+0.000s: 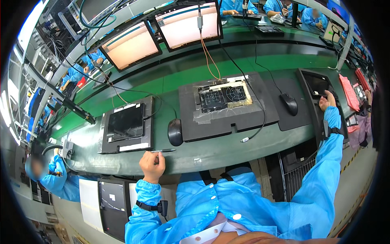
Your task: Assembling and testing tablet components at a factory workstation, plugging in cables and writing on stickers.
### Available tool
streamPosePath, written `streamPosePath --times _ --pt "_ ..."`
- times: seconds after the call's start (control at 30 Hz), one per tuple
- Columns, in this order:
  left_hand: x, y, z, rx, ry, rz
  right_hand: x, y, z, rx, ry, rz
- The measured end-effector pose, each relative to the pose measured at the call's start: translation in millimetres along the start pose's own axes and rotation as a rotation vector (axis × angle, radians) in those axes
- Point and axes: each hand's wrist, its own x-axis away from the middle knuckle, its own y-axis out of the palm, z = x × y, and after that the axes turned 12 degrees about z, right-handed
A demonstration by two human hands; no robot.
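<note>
My left hand (152, 167) is closed at the near edge of the bench, with a dark pen (167, 150) across its fingers, tip pointing right. Ahead of it a black flat-screen tablet (126, 123) lies on a dark foam pad (105, 140). At far right my right hand (327, 101) reaches over a black tray (305, 86). Its fingers are bent at the near edge of a glossy black tablet (317, 84) in that tray. Part of the grip is hidden.
A black fixture (229, 98) with taped edges sits mid-bench on a large dark pad (256, 122). Two mice (175, 132) and loose cables lie around it. Two monitors (189, 26) stand behind. Red padded sheets (348, 92) are at far right. Other people in blue work nearby.
</note>
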Motion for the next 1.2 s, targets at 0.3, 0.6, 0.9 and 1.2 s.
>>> streamPosePath --times 0.3,0.6,0.9,1.2 --pt "-21.9 4.6 46.2 0.149 0.031 -0.185 42.7 34.0 -5.4 -0.241 -0.443 -0.282" --pt "-63.3 57.4 115.5 1.608 -0.866 -0.987 375.7 -52.5 90.4 0.065 -0.323 -0.838" --pt "-28.4 -3.1 110.9 1.575 -1.507 -0.598 452.4 -45.1 229.8 0.727 -1.391 -1.187" --pt "-3.6 -33.3 62.6 1.834 -1.596 0.082 479.6 -53.7 237.1 0.979 -1.49 -1.188"
